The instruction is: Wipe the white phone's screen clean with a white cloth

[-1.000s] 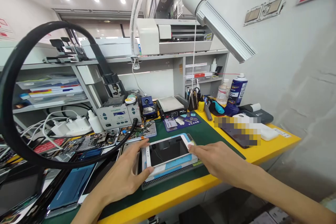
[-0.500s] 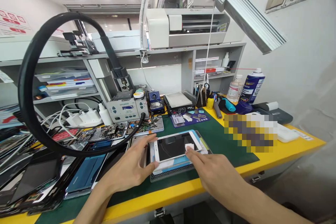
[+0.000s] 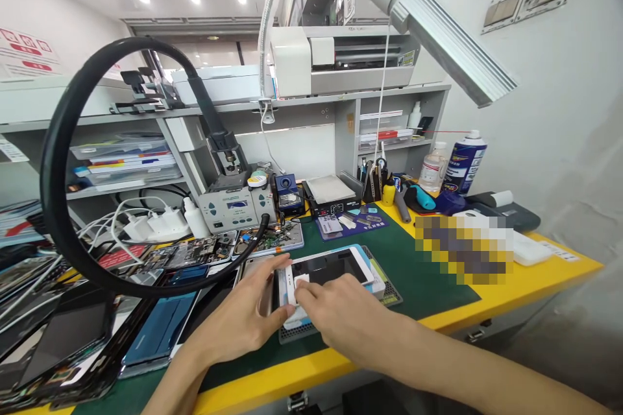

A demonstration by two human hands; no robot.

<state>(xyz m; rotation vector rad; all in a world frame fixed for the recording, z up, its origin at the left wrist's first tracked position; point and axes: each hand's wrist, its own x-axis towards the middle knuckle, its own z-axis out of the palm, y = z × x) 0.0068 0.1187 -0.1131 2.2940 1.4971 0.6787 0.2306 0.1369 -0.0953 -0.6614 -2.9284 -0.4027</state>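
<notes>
A white smartphone (image 3: 335,267) lies screen up on a blue pad over a grey perforated plate (image 3: 389,295) on the green mat. My left hand (image 3: 243,321) steadies the phone's left end, fingers spread along its edge. My right hand (image 3: 341,314) rests over the screen's left part and presses a small white pad (image 3: 300,281) onto the glass with pinched fingertips.
A black ring lamp (image 3: 63,207) hangs at left over opened phones and blue screen films (image 3: 160,324). Behind stand a soldering station (image 3: 233,207), a heating plate (image 3: 333,194), tools, bottles and a spray can (image 3: 464,162). A desk lamp arm (image 3: 448,45) reaches overhead. The yellow bench edge (image 3: 535,279) runs right.
My right hand has slid the white pad across the screen from its right end to its left end. My left hand has stayed at the phone's left edge.
</notes>
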